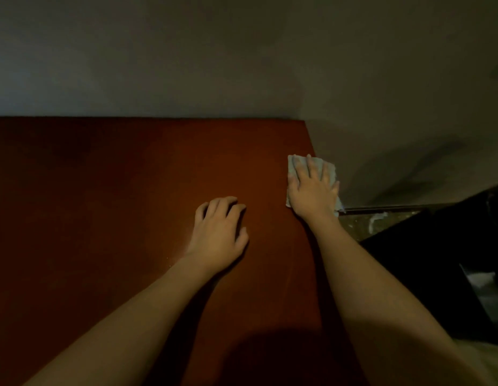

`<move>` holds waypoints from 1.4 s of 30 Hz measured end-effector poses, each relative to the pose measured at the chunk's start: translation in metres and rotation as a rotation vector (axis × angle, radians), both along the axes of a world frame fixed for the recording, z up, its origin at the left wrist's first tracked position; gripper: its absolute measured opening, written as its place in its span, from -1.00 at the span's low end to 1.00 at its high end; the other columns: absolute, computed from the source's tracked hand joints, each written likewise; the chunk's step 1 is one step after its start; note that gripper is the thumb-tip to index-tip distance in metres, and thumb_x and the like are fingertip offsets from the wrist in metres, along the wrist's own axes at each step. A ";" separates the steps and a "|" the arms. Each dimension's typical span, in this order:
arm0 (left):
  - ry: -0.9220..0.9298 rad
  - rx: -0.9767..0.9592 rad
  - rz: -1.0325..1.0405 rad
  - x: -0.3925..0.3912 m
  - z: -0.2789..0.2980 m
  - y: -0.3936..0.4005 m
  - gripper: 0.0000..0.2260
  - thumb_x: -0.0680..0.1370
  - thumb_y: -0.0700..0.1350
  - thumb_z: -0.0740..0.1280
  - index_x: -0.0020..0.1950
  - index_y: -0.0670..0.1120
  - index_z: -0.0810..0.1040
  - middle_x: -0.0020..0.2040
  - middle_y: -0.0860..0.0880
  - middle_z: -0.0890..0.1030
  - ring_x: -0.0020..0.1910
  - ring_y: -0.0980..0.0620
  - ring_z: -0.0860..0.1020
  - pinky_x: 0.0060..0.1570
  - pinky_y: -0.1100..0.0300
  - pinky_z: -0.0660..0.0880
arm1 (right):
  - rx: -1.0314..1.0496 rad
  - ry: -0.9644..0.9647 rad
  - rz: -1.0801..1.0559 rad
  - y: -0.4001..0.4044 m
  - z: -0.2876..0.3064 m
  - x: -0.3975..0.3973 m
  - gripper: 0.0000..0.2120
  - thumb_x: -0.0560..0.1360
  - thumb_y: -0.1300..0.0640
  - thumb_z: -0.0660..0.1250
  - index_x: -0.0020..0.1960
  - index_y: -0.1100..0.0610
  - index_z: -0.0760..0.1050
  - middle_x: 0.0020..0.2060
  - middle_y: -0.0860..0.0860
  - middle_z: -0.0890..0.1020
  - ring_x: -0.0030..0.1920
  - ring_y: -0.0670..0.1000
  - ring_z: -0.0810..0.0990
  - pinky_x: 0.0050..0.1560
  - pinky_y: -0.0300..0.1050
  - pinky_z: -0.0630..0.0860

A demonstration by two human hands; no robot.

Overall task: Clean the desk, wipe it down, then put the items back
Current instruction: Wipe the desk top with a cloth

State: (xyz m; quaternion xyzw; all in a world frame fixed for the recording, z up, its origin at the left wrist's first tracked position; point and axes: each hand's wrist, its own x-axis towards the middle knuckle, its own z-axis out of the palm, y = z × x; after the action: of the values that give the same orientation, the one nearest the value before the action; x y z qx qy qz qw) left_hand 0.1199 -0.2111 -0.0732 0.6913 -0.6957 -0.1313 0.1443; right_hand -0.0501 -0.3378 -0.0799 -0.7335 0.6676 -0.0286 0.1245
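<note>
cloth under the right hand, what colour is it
Pale grey-blue cloth, seen in the head view.

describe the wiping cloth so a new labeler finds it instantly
Start at the reddish-brown desk and follow it to its right edge. There the right hand presses flat on the cloth, which slightly overhangs that edge. It is the only pale, grey-white thing on the desk.

This looked like a dim room in a home. A reddish-brown wooden worktop [130,204] stood pushed against a plain grey wall [242,51] in a corner, its right edge beside another stained wall [409,135]. Speckled floor [356,227] showed past the edge, next to a dark bin [437,260]. A bare hand [311,188] pressed a cloth [327,169] on the worktop, a household chore.
</note>
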 end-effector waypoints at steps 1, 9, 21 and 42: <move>-0.001 0.004 -0.017 -0.007 0.000 -0.002 -0.58 0.55 0.02 0.19 0.39 -0.05 0.39 0.38 -0.04 0.36 0.40 0.00 0.26 0.41 0.01 0.05 | 0.005 -0.010 -0.017 0.002 0.000 -0.009 -0.53 0.64 -0.11 -0.15 0.54 -0.14 -0.05 0.55 -0.06 -0.05 0.53 0.15 -0.10 0.44 0.35 -0.15; -0.007 0.049 -0.087 -0.015 0.004 0.005 -0.57 0.57 0.03 0.20 0.43 -0.03 0.32 0.42 -0.01 0.30 0.44 0.04 0.19 0.43 0.06 0.00 | 0.029 0.028 -0.052 0.038 0.001 -0.025 -0.53 0.63 -0.12 -0.15 0.53 -0.18 -0.11 0.55 -0.06 -0.09 0.52 0.18 -0.12 0.40 0.38 -0.17; 0.018 0.048 -0.032 0.090 0.009 0.049 -0.54 0.51 0.05 0.14 0.38 -0.06 0.41 0.36 -0.02 0.40 0.39 0.02 0.30 0.38 0.05 0.11 | 0.009 0.094 0.047 0.087 0.001 0.093 -0.51 0.62 -0.14 -0.14 0.53 -0.19 -0.13 0.55 -0.05 -0.08 0.52 0.20 -0.14 0.40 0.32 -0.29; 0.013 0.088 0.616 0.496 0.010 0.242 -0.55 0.56 0.04 0.20 0.44 -0.01 0.31 0.43 0.02 0.30 0.46 0.01 0.18 0.43 0.09 0.01 | 0.019 0.143 0.668 0.207 0.007 0.599 -0.50 0.61 -0.18 -0.19 0.51 -0.21 -0.25 0.54 -0.07 -0.17 0.51 0.19 -0.26 0.40 0.39 -0.26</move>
State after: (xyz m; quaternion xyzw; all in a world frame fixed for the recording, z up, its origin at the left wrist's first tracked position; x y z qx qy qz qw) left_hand 0.6158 0.0308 -0.0634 0.8744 -0.4460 -0.1157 0.1517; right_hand 0.5494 -0.1305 -0.0729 -0.9105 0.3979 0.0717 0.0868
